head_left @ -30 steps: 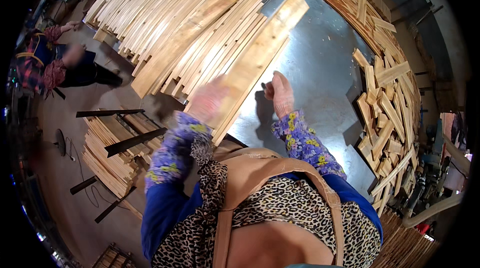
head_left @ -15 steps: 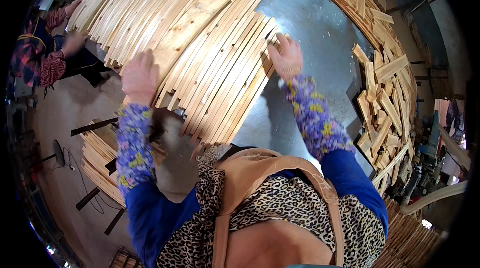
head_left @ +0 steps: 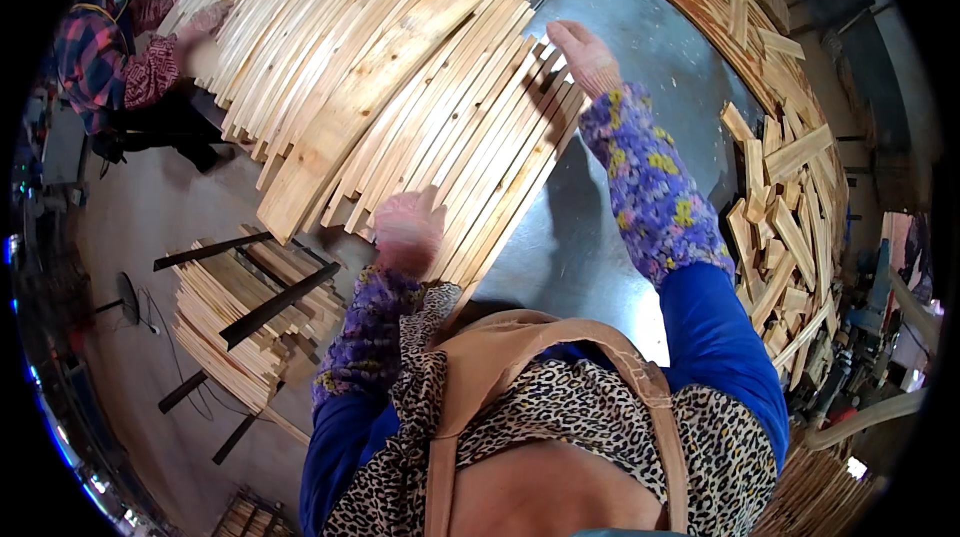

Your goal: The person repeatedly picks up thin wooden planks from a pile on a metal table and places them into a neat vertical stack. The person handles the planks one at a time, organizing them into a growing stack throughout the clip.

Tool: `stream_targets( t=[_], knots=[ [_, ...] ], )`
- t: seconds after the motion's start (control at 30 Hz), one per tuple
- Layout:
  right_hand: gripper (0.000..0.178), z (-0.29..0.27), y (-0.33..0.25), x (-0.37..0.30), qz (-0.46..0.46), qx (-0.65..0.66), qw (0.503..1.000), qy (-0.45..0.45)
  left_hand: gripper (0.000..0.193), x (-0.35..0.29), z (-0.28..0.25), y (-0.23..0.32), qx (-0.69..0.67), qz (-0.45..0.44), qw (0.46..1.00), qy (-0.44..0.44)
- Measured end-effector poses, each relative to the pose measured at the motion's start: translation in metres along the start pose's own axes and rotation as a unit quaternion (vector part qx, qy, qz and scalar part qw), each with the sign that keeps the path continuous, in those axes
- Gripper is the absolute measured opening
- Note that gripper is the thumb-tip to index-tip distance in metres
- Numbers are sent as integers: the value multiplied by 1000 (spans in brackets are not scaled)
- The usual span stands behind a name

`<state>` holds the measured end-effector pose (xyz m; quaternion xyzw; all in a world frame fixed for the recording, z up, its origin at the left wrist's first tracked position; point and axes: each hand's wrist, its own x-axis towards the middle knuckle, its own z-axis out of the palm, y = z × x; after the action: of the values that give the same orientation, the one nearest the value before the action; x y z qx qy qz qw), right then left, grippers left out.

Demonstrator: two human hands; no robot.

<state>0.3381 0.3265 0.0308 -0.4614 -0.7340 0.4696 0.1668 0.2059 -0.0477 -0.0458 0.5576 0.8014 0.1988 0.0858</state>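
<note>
Pale wooden strips (head_left: pixel 470 152) lie side by side across a metal-topped table, their ends uneven. A wider wooden board (head_left: pixel 375 102) rests on top of them, slanting, with its near end beyond the strips' edge. My left hand (head_left: pixel 408 234), smeared by motion, is over the near ends of the right-hand strips; how its fingers are set is unclear. At the far ends of those strips is my right hand (head_left: pixel 587 59), thumb and fingers apart, fingertips against the strip ends. Whether it grips any strip does not show.
Short wood offcuts (head_left: pixel 785 207) are heaped on the right, beside a rusty brown edge (head_left: pixel 690 12). At far left a person in a plaid top (head_left: pixel 95 62) has hands at the strips. Below left, more strips (head_left: pixel 230 327) are stacked on a stand with dark bars (head_left: pixel 280 305).
My left hand has left the wide board and moved right and nearer, to the strips' near ends. My right hand has shifted slightly farther away. The other person's hand has moved onto the strips.
</note>
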Motion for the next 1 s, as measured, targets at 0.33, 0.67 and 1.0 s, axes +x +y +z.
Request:
stream_targets(
  t=[0.33, 0.67, 1.0],
  knots=[
    [106, 64, 151, -178, 126, -7, 984, -125, 43, 35, -95, -10, -89, -45, 988, 116],
    [144, 123, 124, -189, 139, -18, 975, -174, 62, 81, -167, -169, -257, -136, 956, -28],
    [140, 122, 125, -190, 146, -40, 977, -150, 109, 110, -133, -167, -122, -208, 947, -212]
  ],
)
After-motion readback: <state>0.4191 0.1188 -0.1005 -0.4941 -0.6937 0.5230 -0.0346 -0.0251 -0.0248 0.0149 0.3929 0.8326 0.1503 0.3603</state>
